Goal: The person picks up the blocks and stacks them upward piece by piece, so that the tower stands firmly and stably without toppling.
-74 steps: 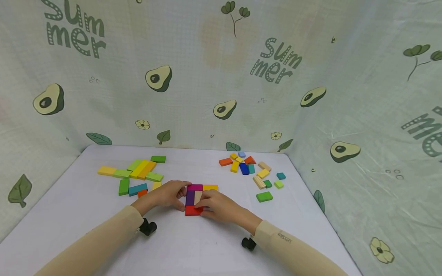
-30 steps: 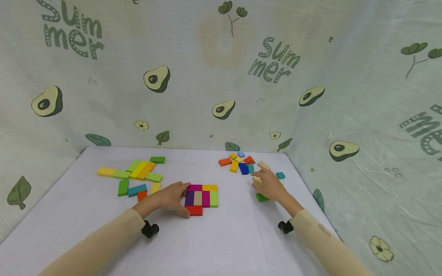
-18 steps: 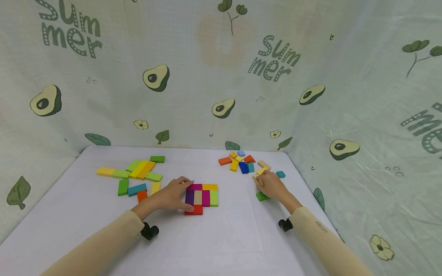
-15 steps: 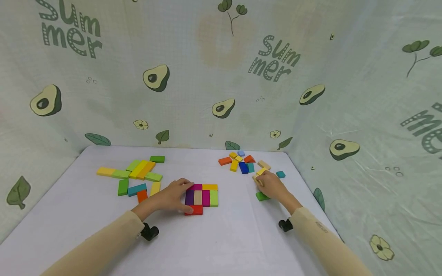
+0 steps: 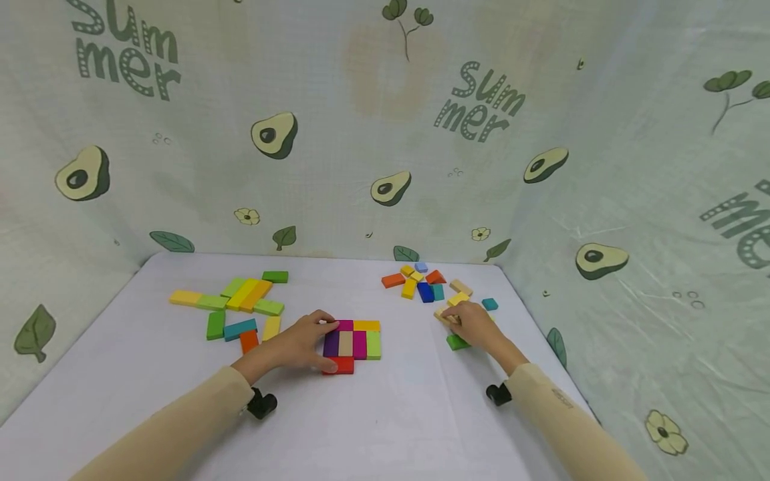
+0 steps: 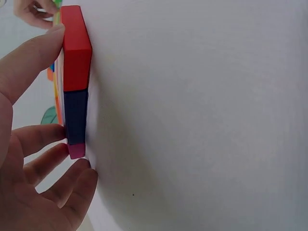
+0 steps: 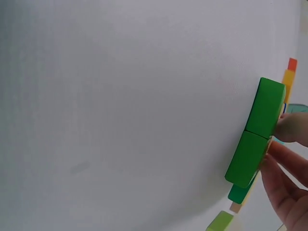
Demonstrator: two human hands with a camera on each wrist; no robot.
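Left hand (image 5: 299,342) sits at frame centre, fingers relaxed and laid against the left edge of the flat panel of coloured wooden blocks (image 5: 352,343), thumb touching the red rectangular block (image 5: 339,365) at its near corner; nothing is gripped. Right hand (image 5: 474,323) is right of centre, fingers curled round a pale natural-wood block (image 5: 444,316), just beside a dark green rectangular block (image 5: 456,343) on the white worktop (image 5: 385,427). Loose pile of small mixed-colour blocks (image 5: 421,284) lies behind the right hand. Long green, yellow and teal blocks (image 5: 240,304) lie at centre left. Avocado-print cloth backdrop (image 5: 385,133) surrounds the worktop.
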